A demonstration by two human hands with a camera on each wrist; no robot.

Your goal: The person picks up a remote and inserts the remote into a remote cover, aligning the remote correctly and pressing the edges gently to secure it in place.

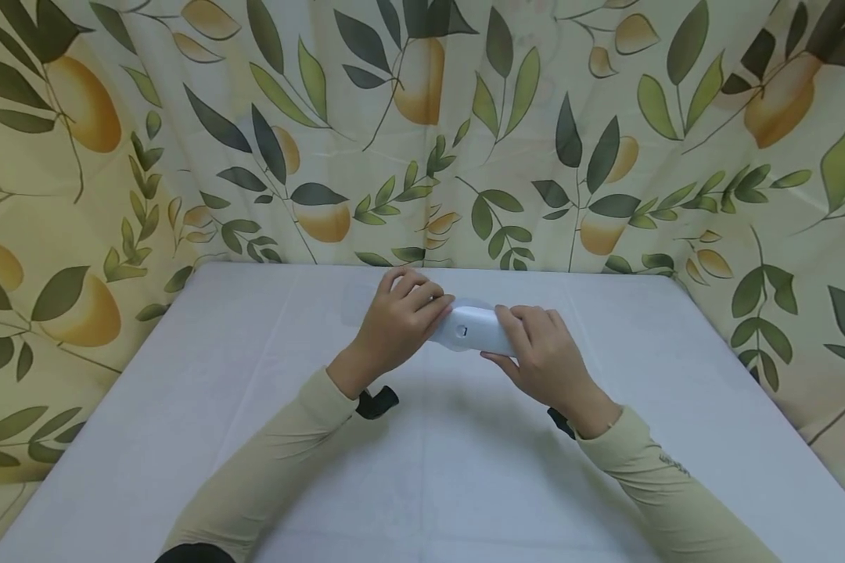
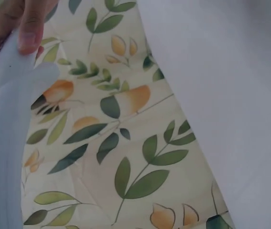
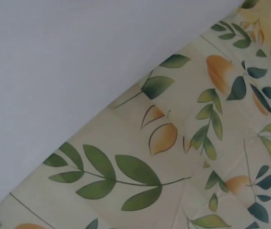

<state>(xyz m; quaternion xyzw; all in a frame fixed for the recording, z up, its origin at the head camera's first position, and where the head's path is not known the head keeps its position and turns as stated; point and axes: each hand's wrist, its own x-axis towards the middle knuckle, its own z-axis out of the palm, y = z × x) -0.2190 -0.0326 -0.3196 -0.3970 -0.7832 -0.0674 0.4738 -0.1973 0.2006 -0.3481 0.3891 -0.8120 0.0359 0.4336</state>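
Both hands hold a white, elongated plastic device (image 1: 482,331) above the far part of the table. A small dark slot sits in a round recess on its face. My left hand (image 1: 403,319) grips the left end, fingers curled over it and hiding much of that end. On the right, my other hand (image 1: 541,350) holds the body between the thumb below and the fingers above. In the left wrist view the smooth white device (image 2: 4,124) runs down the left edge, with a rounded piece jutting from its side and fingertips (image 2: 28,40) pressed on its top.
A white cloth (image 1: 310,469) covers the table. Curtains (image 1: 422,156) printed with leaves and fruit hang behind it and along both sides. A faint translucent patch (image 1: 355,303) shows just left of my left hand. The right wrist view holds only tabletop and curtain.
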